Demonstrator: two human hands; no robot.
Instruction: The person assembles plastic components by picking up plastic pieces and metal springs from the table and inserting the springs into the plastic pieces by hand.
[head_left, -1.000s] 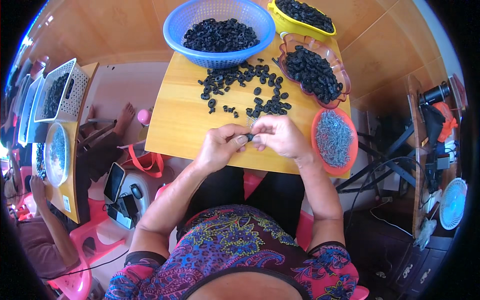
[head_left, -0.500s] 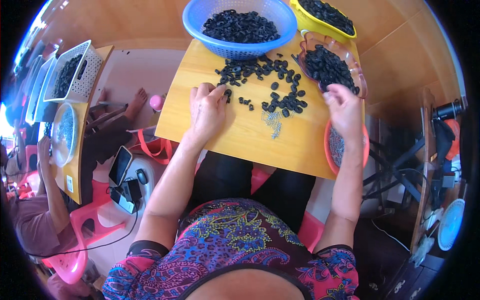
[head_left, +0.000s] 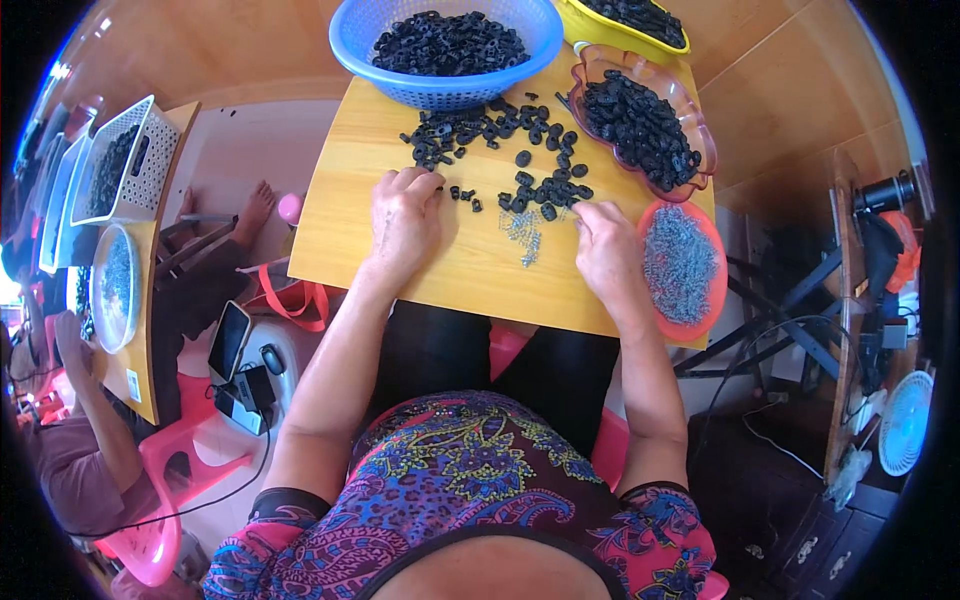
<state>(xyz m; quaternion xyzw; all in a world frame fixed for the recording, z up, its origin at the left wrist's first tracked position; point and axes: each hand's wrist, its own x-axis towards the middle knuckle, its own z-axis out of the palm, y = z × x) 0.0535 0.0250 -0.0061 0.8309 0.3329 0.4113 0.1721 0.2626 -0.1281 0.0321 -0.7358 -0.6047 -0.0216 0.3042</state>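
Low over the wooden table, my left hand (head_left: 405, 222) is closed, thumb and fingers pinched at a small black plastic part that barely shows at the tips. Beside it lie a few small black pieces (head_left: 465, 195). My right hand (head_left: 608, 250) is closed too, its fingertips at the right edge of the loose black oval parts (head_left: 550, 192); what it pinches is hidden. Between the hands is a little heap of small silvery metal pieces (head_left: 523, 234), like springs. More black parts (head_left: 440, 135) are scattered beyond my left hand.
Behind stand a blue basin (head_left: 445, 88), a yellow basket (head_left: 630, 38) and a pinkish scalloped dish (head_left: 705, 150), all holding black parts. An orange-red bowl (head_left: 712, 310) of silvery pieces sits at the table's right edge. A co-worker's arm (head_left: 105, 410) is at another table, left.
My right hand has moved left and nearer, from the scalloped dish to beside the loose oval parts. The left hand stays pinched in about the same place on the table. The view has shifted slightly.
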